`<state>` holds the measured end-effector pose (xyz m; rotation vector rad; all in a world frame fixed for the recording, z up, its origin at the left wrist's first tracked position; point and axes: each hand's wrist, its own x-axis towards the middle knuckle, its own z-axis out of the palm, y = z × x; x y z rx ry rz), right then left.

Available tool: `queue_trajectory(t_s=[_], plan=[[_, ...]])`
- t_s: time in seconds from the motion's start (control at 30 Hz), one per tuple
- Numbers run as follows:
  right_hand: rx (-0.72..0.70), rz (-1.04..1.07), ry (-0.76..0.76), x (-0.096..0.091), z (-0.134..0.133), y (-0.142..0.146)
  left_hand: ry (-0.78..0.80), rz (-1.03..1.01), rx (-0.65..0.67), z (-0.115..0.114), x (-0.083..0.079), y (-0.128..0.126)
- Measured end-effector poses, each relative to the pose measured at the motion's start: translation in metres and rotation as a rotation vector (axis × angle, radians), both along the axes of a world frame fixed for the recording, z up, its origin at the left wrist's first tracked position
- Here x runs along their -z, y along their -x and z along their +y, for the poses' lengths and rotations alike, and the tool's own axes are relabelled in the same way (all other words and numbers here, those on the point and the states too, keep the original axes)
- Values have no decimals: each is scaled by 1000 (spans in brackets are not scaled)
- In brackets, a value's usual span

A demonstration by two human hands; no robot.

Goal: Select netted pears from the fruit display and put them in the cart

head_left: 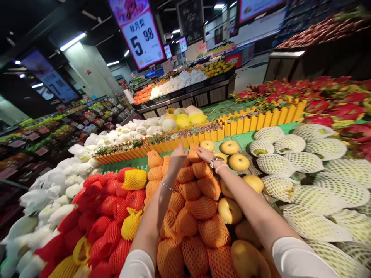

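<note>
Both hands reach to the far end of a pile of orange-netted fruit [202,207]. Left hand [178,153], fingers close together and pointing away, is just beside the farthest netted fruit [193,153]; the right hand [205,155], fingers slightly bent, touches that fruit's right side. At this size I cannot tell whether either hand grips it. That fruit sits before the yellow picket edging [213,134], left of the bare pears [239,162], its net's end pointing up and away, long axis seemingly likewise.
</note>
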<state>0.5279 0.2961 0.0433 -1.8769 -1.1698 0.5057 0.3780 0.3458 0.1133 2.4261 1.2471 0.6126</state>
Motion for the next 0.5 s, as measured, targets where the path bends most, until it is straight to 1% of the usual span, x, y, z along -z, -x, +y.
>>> queue_trajectory(t_s=[0.07, 0.13, 0.2, 0.23, 0.27, 0.3, 0.33, 0.4, 0.43, 0.47, 0.5], plan=[[-10, -41, 86, -1, -6, 1, 21, 23, -33, 0, -5, 42], [-30, -111, 158, -4, -15, 4, 54, 40, -18, -6, -7, 96], [-33, -198, 179, -6, -26, 6, 75, -5, -29, -19, -6, 165], [-42, -236, 177, -6, -32, 7, 67, -57, -64, -29, -4, 204], [-56, -272, 164, -4, -38, 6, 58, -120, -131, -42, 1, 247], [-82, -295, 166, -2, -43, 5, 54, -178, -242, -59, 7, 292], [-106, -321, 169, 2, -49, 3, 40, -211, -394, -79, 16, 338], [-179, -412, 143, 12, -59, 0, -3, -220, -784, -132, 38, 427], [-203, -439, 110, 16, -64, -1, 11, -171, -980, -163, 51, 465], [-225, -461, 60, 19, -69, 0, 63, -74, -1183, -196, 65, 498], [-256, -477, -2, 20, -75, 1, 139, 55, -1365, -230, 78, 525]])
